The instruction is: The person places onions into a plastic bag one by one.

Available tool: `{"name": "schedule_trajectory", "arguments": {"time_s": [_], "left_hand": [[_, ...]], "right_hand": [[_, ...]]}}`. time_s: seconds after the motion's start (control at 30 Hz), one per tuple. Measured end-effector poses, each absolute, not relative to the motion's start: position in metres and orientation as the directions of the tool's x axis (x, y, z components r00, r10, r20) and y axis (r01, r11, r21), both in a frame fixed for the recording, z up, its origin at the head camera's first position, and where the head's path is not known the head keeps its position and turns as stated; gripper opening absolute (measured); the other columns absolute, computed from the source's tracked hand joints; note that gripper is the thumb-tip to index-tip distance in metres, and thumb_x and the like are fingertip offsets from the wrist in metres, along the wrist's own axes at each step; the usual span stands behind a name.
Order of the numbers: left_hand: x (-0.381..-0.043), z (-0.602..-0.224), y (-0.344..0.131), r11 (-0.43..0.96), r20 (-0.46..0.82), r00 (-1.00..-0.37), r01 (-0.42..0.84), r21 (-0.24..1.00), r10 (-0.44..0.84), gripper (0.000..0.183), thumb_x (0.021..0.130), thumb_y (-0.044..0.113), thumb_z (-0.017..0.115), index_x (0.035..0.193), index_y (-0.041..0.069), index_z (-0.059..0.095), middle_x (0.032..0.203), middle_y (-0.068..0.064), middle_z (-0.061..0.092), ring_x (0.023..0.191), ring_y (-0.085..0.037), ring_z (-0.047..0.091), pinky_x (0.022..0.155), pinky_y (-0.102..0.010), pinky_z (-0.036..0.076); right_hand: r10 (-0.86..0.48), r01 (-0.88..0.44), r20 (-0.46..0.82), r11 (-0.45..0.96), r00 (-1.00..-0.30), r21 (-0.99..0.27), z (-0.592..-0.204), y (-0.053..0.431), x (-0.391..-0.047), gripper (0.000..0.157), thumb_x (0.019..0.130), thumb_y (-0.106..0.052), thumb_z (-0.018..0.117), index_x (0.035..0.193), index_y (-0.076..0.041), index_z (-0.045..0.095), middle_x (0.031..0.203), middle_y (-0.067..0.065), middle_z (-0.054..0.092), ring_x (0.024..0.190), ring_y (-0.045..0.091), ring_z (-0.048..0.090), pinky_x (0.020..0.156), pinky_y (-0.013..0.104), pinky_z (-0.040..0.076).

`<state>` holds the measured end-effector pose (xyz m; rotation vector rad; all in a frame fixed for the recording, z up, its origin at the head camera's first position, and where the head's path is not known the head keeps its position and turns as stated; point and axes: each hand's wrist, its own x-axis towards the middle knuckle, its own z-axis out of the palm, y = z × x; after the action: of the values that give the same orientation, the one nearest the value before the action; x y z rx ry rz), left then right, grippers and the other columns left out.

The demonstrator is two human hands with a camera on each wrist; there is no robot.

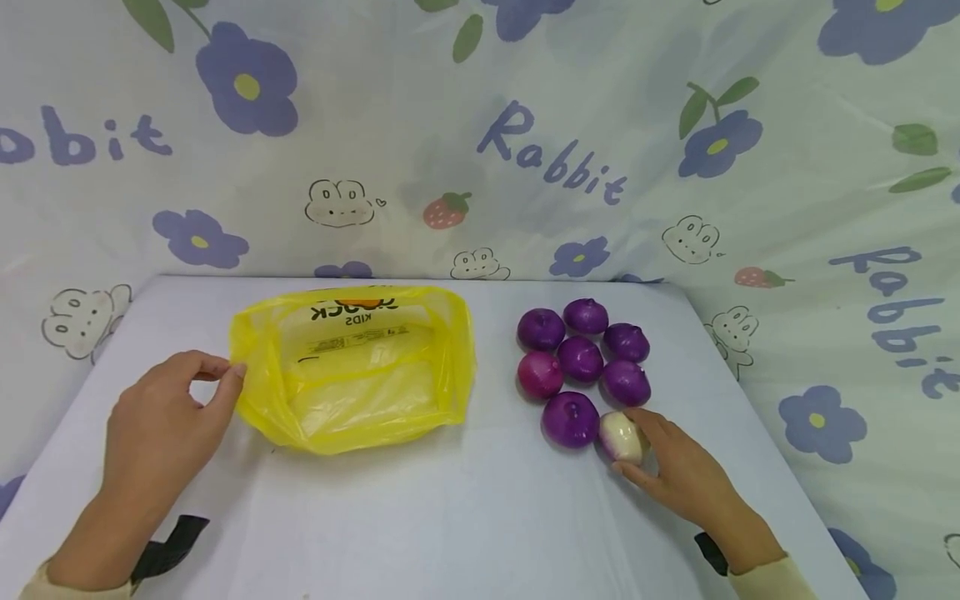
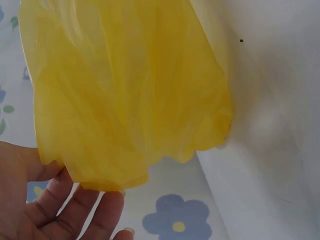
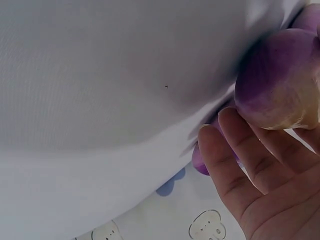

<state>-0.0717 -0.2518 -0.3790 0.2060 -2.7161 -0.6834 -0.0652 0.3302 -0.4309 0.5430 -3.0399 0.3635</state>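
Note:
A yellow plastic bag (image 1: 450, 358) stands on the table with its mouth spread wide, printed lettering showing on its far inside wall. My left hand (image 1: 161, 417) pinches the bag's left rim between thumb and fingers; in the left wrist view the yellow bag (image 2: 135, 100) hangs in folds above the fingers. At the right, my right hand (image 1: 686, 467) grips a white-and-purple onion (image 1: 622, 437), thumb at the near side and fingers at the far side. The right wrist view shows this onion (image 3: 277, 75) against the fingers, its thumb side cut off by the frame edge.
Several purple onions (image 1: 580, 359) sit grouped just beyond the gripped one, and a redder onion (image 1: 540, 375) is among them. The white table (image 1: 420, 525) ends at a patterned cloth (image 1: 390, 142) behind and at the sides.

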Motion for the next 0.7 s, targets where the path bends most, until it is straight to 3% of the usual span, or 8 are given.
{"name": "schedule_trajectory", "arguments": {"time_s": [0.3,0.57,0.7], "left_hand": [[-0.073,-0.379,-0.251,0.865,0.290,-0.933,-0.042,0.500,-0.213,0.026,0.100,0.025,0.066,0.107,0.001,0.069,0.106,-0.024,0.070,0.066,-0.030,0.056,0.059,-0.038,0.043],[-0.072,-0.379,-0.250,0.851,0.277,-0.935,-0.047,0.523,-0.222,0.027,0.101,0.024,0.066,0.111,-0.001,0.067,0.112,-0.026,0.068,0.085,-0.040,0.061,0.071,-0.054,0.051],[-0.072,-0.380,-0.249,0.848,0.287,-0.934,-0.033,0.530,-0.215,0.026,0.101,0.022,0.067,0.112,-0.001,0.066,0.112,-0.025,0.069,0.088,-0.040,0.061,0.068,-0.045,0.050]], "right_hand": [[-0.349,-0.362,0.095,0.902,-0.932,-0.233,-0.433,0.330,-0.064,0.075,0.088,-0.042,0.085,0.144,-0.004,0.051,0.135,0.016,0.063,0.115,0.033,0.066,0.090,0.053,0.057],[-0.359,-0.376,0.115,0.895,-0.926,-0.239,-0.428,0.328,-0.063,0.078,0.087,-0.041,0.086,0.145,-0.004,0.050,0.137,0.016,0.060,0.113,0.033,0.067,0.089,0.052,0.057],[-0.350,-0.365,0.102,0.900,-0.931,-0.238,-0.421,0.328,-0.063,0.077,0.086,-0.041,0.087,0.144,-0.005,0.051,0.135,0.016,0.058,0.109,0.031,0.068,0.087,0.051,0.058]]}}
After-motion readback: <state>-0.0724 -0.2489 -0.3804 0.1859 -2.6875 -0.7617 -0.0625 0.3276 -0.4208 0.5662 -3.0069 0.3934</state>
